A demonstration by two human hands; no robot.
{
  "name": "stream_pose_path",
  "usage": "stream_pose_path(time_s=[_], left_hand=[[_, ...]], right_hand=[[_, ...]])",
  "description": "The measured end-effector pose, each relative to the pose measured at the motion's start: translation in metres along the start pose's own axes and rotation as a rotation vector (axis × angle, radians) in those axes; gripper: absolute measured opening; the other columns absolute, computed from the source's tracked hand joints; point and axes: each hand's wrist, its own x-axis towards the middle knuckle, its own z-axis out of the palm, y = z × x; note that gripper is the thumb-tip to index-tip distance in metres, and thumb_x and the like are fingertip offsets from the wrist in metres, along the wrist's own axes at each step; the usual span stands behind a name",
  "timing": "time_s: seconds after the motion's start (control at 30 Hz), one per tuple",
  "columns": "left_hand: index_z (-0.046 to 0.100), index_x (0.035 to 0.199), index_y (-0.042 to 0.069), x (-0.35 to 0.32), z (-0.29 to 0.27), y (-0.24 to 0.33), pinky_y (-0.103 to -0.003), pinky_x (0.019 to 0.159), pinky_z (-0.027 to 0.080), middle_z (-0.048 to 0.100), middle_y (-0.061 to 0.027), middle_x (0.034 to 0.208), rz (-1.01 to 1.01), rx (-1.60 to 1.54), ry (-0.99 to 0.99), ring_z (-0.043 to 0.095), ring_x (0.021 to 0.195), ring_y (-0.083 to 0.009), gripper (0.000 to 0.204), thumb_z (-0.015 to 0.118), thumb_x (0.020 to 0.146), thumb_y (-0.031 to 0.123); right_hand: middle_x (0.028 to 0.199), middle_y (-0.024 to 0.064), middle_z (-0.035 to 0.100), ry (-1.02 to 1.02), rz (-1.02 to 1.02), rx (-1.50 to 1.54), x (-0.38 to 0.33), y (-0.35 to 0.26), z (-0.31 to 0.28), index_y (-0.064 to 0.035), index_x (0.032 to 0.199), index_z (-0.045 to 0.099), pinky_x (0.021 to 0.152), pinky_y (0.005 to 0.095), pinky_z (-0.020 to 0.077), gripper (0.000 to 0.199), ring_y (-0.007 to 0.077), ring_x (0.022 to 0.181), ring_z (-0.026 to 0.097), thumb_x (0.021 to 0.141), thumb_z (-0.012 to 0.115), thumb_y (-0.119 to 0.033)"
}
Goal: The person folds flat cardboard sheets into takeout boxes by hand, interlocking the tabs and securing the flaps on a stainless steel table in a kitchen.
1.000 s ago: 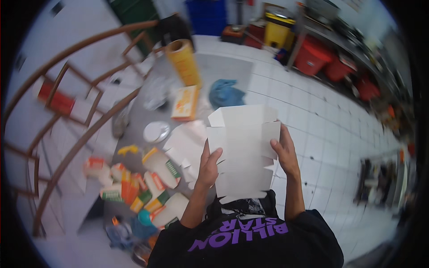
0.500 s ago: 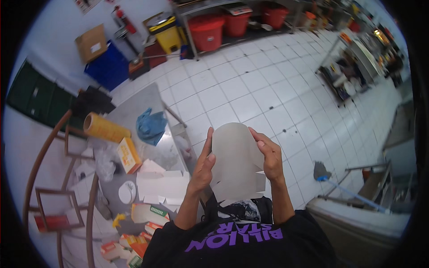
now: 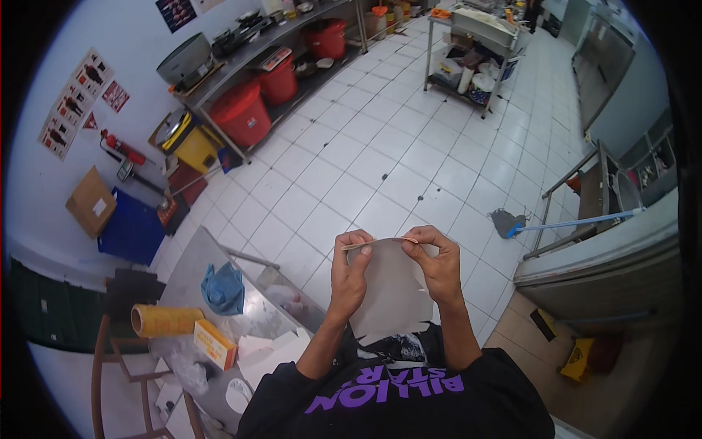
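In front of my chest is a grey cardboard sheet [image 3: 391, 293], curved, with cut flaps along its lower right and bottom edges. My left hand [image 3: 351, 274] pinches its far left corner, thumb on the grey face and fingers curled behind. At the far right corner, my right hand [image 3: 436, 265] grips it the same way. An orange-tinted edge of the card shows between the two hands. The card's other face is turned away from me and hidden.
To the left, a metal table [image 3: 252, 298] carries a blue plastic bag [image 3: 222, 288], a yellow roll [image 3: 165, 320], an orange box [image 3: 215, 344] and white card pieces [image 3: 278, 355]. A brown chair frame [image 3: 98, 380] stands beside it. A mop [image 3: 508, 224] lies on the tiled floor at right.
My hands have slid to the card's far edge and now pinch it, bending that edge over. Earlier they held its sides with fingers extended. The view has swung right and up.
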Motion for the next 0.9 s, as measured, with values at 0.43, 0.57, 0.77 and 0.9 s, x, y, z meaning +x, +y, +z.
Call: stream_pose_path(time_s=[0.43,0.57,0.77,0.9], left_hand=[[0.044,0.093,0.000,0.009,0.042,-0.006,-0.032,0.087,0.040,0.055,-0.0147,0.098,0.079,0.106,-0.111,0.052,0.094,-0.0197,0.035,0.039,0.096,0.034],[0.046,0.089,-0.001,0.003,0.034,-0.021,-0.032,0.086,0.041,0.057,-0.0148,0.096,0.154,0.085,-0.101,0.052,0.092,-0.0192,0.022,0.042,0.093,0.020],[0.047,0.083,0.001,-0.005,0.039,-0.020,-0.034,0.087,0.042,0.059,-0.0169,0.096,-0.002,-0.028,-0.063,0.055,0.092,-0.0210,0.017,0.044,0.088,0.018],[0.048,0.099,0.000,-0.007,0.046,-0.011,-0.038,0.096,0.035,0.047,-0.0215,0.119,0.480,0.436,0.040,0.047,0.109,-0.0262,0.028,0.048,0.088,0.026]], right_hand=[[0.103,0.0142,0.057,0.197,-0.186,0.046,-0.025,-0.003,-0.030,0.0044,0.098,0.061,0.089,0.0355,0.0436,0.029,0.0251,0.100,0.057,0.088,0.041,-0.015],[0.107,0.0141,0.057,0.116,-0.190,-0.171,-0.035,-0.008,-0.040,0.0031,0.103,0.061,0.092,0.0321,0.0401,0.027,0.0228,0.107,0.052,0.091,0.048,-0.018],[0.113,0.0125,0.056,0.054,-0.113,-0.167,-0.052,-0.010,-0.046,0.0013,0.118,0.053,0.095,0.0307,0.0385,0.031,0.0205,0.108,0.051,0.092,0.049,-0.015],[0.116,0.0116,0.056,0.193,-0.082,-0.114,-0.055,-0.019,-0.049,0.0002,0.127,0.044,0.095,0.0300,0.0394,0.038,0.0184,0.107,0.052,0.092,0.049,-0.015]])
